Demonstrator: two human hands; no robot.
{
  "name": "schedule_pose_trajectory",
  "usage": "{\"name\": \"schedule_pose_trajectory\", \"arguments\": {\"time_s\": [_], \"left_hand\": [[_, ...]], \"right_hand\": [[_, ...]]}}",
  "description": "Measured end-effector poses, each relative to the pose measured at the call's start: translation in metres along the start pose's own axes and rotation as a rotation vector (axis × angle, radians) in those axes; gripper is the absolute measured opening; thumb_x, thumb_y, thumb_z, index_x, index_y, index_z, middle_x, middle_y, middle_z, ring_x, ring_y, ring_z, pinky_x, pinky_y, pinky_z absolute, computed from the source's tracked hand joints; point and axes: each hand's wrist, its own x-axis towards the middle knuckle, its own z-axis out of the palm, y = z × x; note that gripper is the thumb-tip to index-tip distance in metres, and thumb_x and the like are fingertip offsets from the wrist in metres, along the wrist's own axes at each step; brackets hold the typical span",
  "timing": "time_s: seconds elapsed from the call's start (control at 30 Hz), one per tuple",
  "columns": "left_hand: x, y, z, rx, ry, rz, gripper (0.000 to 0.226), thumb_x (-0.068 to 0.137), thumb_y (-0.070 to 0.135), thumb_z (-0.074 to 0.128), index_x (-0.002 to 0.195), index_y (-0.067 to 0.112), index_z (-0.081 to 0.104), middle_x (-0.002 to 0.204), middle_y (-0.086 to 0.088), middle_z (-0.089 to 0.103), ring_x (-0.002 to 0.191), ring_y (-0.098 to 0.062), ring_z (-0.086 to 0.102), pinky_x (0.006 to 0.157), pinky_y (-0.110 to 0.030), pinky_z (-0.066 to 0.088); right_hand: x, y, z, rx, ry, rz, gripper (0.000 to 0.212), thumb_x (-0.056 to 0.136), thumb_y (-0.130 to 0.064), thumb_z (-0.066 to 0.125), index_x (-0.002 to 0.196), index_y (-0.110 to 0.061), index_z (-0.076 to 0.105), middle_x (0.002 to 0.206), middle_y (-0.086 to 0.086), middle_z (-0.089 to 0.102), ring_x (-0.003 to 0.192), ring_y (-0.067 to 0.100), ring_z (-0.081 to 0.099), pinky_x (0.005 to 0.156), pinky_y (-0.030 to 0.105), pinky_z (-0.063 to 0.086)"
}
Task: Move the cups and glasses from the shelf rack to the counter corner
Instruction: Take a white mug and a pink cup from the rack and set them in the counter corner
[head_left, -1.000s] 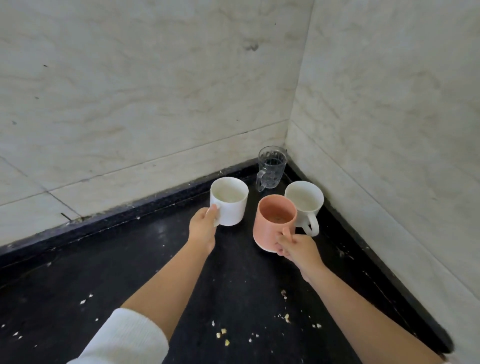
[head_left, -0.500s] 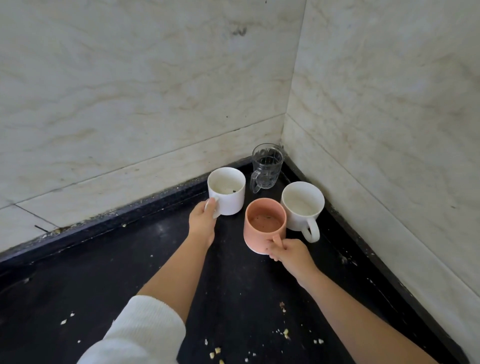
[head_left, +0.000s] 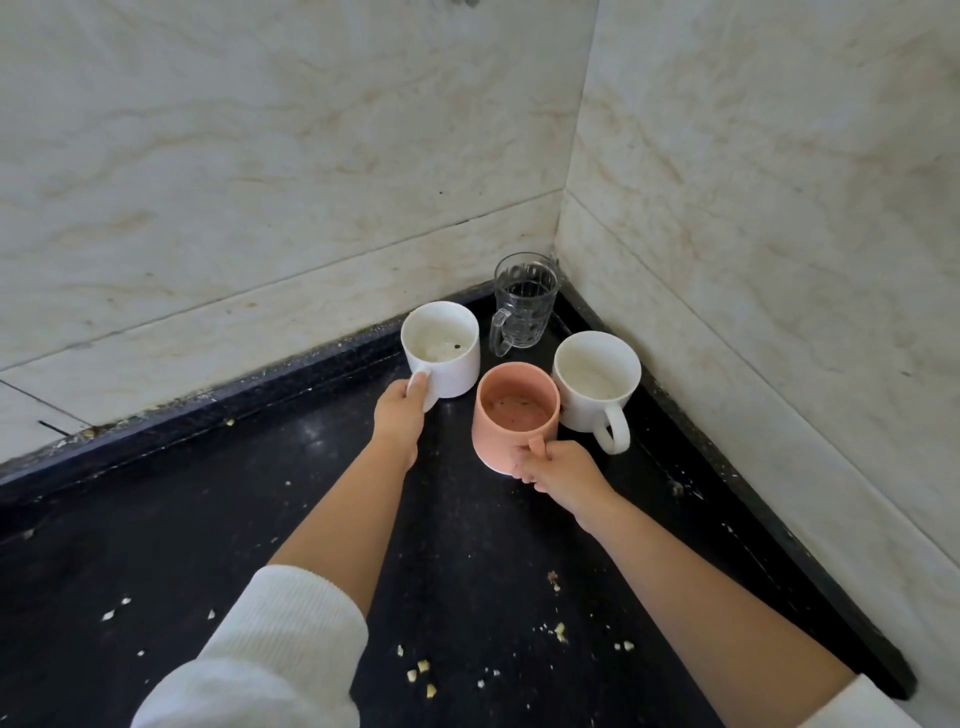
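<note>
At counter corner, hands gripping mug handles

Upright in the corner: glass mug at 12 o'clock, white mugs at 9 and 3, pink mug at 6.

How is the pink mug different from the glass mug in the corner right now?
The pink mug is opaque and wider; the glass mug is clear, narrower and patterned. The right hand holds the pink mug by its handle; nothing touches the glass mug. The pink mug has brownish residue inside; the glass mug looks empty. The glass mug stands nearest the wall corner, the pink mug farther out. Both stand upright on the black counter, and each has a handle.
</note>
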Motion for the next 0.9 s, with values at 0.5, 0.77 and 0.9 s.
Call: {"name": "schedule_pose_trajectory", "arguments": {"time_s": [0.5, 0.77, 0.9], "left_hand": [[-0.087, -0.010, -0.042, 0.616, 0.085, 0.196, 0.030, 0.089, -0.001, 0.036, 0.105, 0.004, 0.061, 0.114, -0.018, 0.061, 0.084, -0.027, 0.056, 0.067, -0.029, 0.040], [-0.193, 0.019, -0.110, 1.074, 0.283, 0.317, 0.017, 0.081, -0.002, 0.043, 0.087, 0.010, 0.054, 0.106, -0.014, 0.059, 0.091, -0.030, 0.053, 0.067, -0.034, 0.040], [-0.286, -0.003, -0.152, 1.241, 0.518, 0.234, 0.026, 0.085, 0.007, 0.044, 0.108, 0.008, 0.056, 0.114, -0.015, 0.057, 0.108, -0.034, 0.050, 0.080, -0.038, 0.040]], "right_hand": [[-0.047, 0.004, -0.011, -0.258, 0.434, -0.382, 0.019, 0.087, -0.023, 0.055, 0.086, -0.006, 0.065, 0.088, 0.003, 0.064, 0.084, 0.017, 0.056, 0.068, 0.030, 0.043], [-0.126, -0.064, 0.007, -0.519, 0.125, -0.849, 0.027, 0.086, -0.006, 0.049, 0.109, -0.004, 0.064, 0.111, 0.016, 0.066, 0.090, 0.021, 0.060, 0.076, 0.023, 0.042], [-0.190, -0.078, 0.039, -0.718, -0.129, -1.122, 0.031, 0.086, -0.010, 0.049, 0.114, -0.007, 0.062, 0.126, 0.010, 0.061, 0.119, 0.028, 0.050, 0.099, 0.034, 0.038]]}}
